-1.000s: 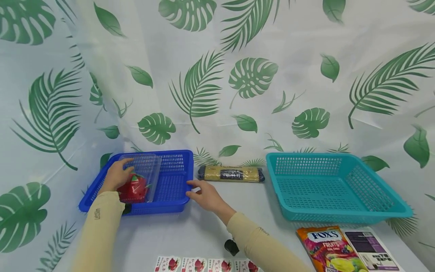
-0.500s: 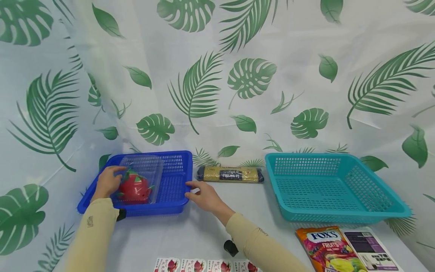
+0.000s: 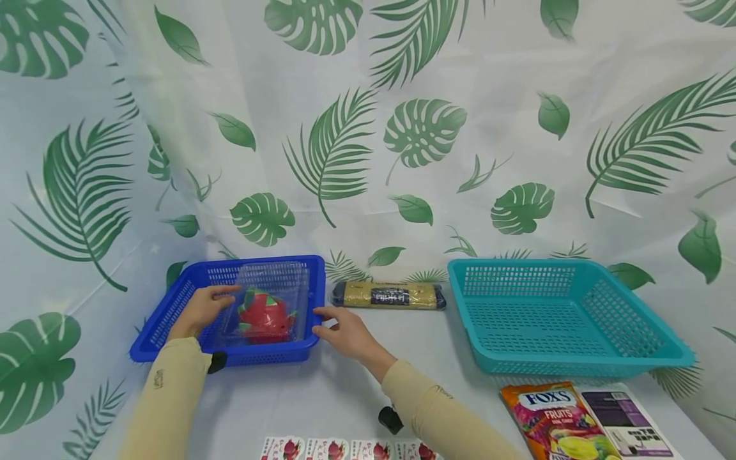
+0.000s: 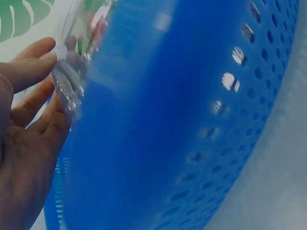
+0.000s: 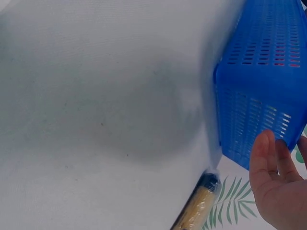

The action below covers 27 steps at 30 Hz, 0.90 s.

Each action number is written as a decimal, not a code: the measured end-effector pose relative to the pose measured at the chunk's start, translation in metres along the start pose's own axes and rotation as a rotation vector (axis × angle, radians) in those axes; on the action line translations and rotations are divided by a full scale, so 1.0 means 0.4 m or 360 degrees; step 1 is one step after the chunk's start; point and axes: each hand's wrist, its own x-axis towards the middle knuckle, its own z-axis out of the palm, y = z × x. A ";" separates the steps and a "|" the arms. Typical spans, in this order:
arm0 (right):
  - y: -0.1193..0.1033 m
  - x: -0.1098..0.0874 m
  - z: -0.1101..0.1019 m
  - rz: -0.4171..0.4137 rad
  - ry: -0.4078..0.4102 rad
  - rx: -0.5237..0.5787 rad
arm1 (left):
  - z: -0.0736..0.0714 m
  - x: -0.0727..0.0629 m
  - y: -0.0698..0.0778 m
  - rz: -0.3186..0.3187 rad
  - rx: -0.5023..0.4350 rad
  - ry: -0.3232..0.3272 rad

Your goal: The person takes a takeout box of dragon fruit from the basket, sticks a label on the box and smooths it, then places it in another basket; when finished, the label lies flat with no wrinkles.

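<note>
A clear plastic box with a red, green-tipped dragon fruit inside sits in the right part of the blue basket. My left hand is at the box's left side, its fingers extended and touching the box edge. Close up in the left wrist view, the fingertips of that hand lie against the clear box wall. With my right hand I hold the basket's right rim. Fingers of the right hand lie along the basket's outer wall in the right wrist view.
A pack of spaghetti lies against the back curtain, right of the blue basket. An open teal basket stands at the right. In front of it lie a Fox's candy bag and a purple-and-white pack. Dragon fruit stickers line the front.
The clear box with the dragon fruit has slid right across the blue basket. My left hand drew back left, then moved right along with the box. The right hand stays at the rim.
</note>
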 end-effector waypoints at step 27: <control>0.007 0.000 0.001 0.0015 -0.0019 0.0052 | 0.028 -0.003 -0.016 -0.0031 -0.0005 -0.0200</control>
